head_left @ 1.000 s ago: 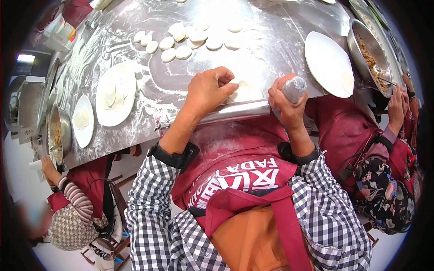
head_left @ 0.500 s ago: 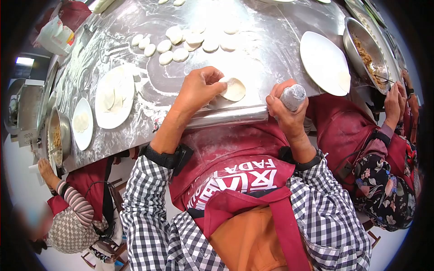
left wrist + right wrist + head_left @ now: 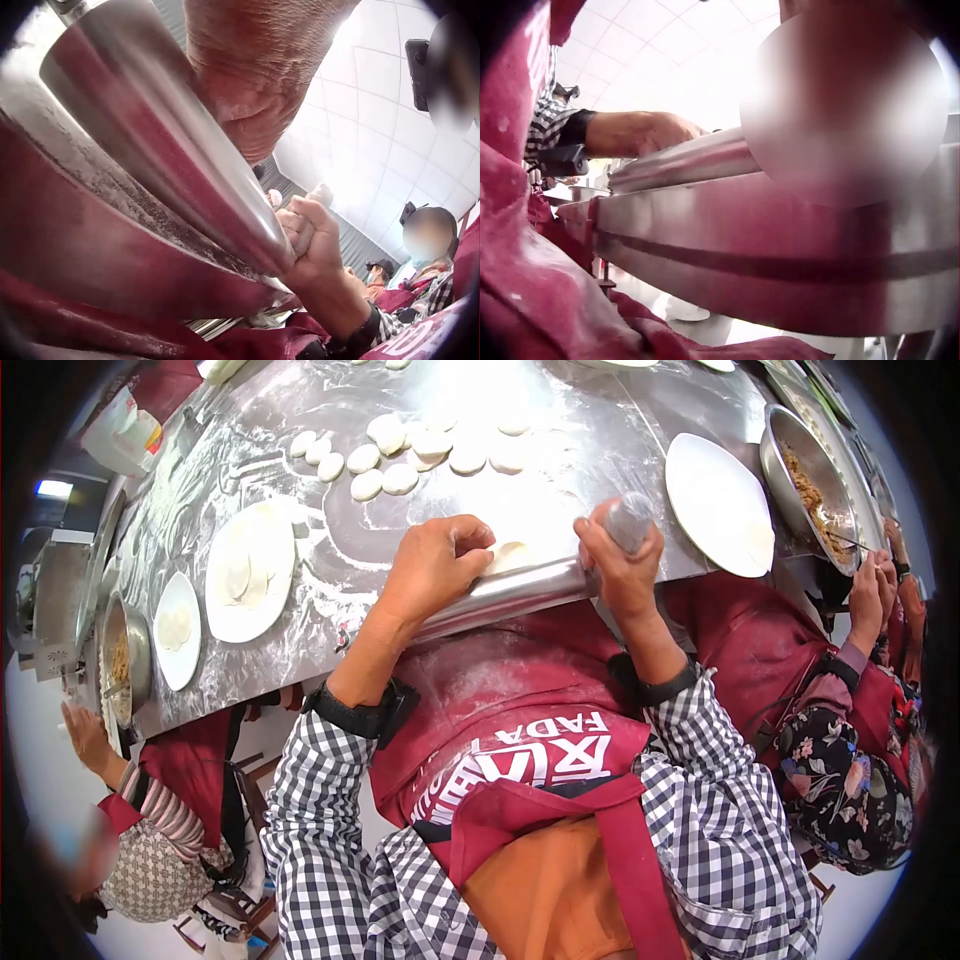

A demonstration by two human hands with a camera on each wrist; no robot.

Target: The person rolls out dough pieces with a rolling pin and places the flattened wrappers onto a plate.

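A round dough wrapper (image 3: 512, 551) lies on the floured steel table, its near part hidden by a thick steel rolling pin (image 3: 510, 588). My left hand (image 3: 442, 560) pinches the wrapper's left edge between thumb and curled fingers. My right hand (image 3: 622, 565) grips the pin's right end, and a grey, floury rounded end (image 3: 630, 520) sticks up out of the fist. In the left wrist view the pin's barrel (image 3: 165, 135) runs towards the right hand (image 3: 315, 240). A blurred patch hides much of the right wrist view.
Several small dough discs (image 3: 400, 480) lie further back. A plate of wrappers (image 3: 255, 605) and a smaller plate (image 3: 170, 655) stand left. At right are a white plate (image 3: 705, 470) and a steel filling bowl (image 3: 775, 450). People sit on both sides. The table's edge (image 3: 240, 700) is close.
The right hand first drew the pin back, uncovering the wrapper, then moved it forward over the wrapper's near part. The left hand has shifted slightly left and stays at the wrapper's edge.
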